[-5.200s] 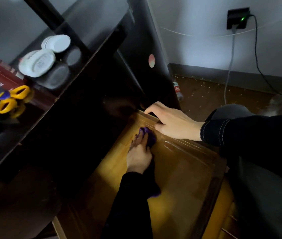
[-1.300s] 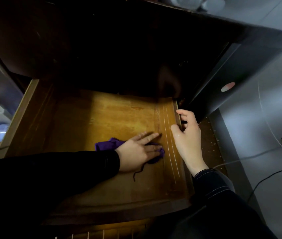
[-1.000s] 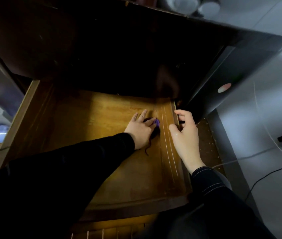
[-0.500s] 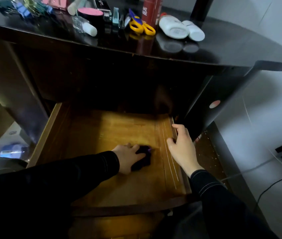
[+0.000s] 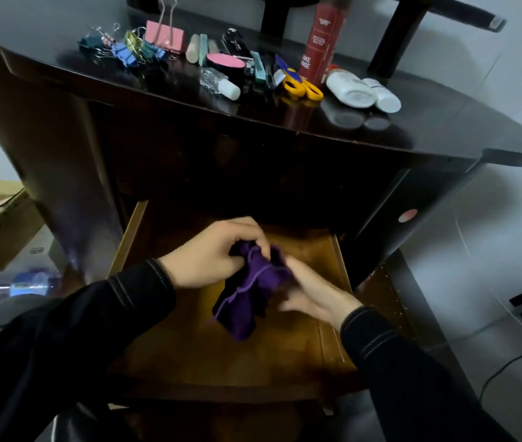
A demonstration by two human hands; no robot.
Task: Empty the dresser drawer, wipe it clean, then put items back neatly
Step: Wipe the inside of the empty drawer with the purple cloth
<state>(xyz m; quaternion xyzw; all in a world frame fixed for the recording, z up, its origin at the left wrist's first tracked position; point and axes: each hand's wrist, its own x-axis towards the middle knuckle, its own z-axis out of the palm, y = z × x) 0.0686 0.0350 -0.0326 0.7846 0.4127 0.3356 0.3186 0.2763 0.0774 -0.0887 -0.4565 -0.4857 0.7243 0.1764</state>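
While over one drawer point(image 5: 301, 362), two hands point(image 5: 208, 260) point(image 5: 314, 295), one cloth point(image 5: 247, 301)

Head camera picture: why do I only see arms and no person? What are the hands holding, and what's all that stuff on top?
The camera sits on the person's head and looks down, so you see only their two arms, just like when you look at your own hands. The left hand grips a bunched purple cloth with curled fingers. The right hand touches the cloth too, but it is blurred, so I cannot tell if it grips. Both are above the open wooden drawer. On the dark dresser top are colourful binder clips, yellow scissors, a tall red can and two white bottles. Those probably came out of the drawer for cleaning.
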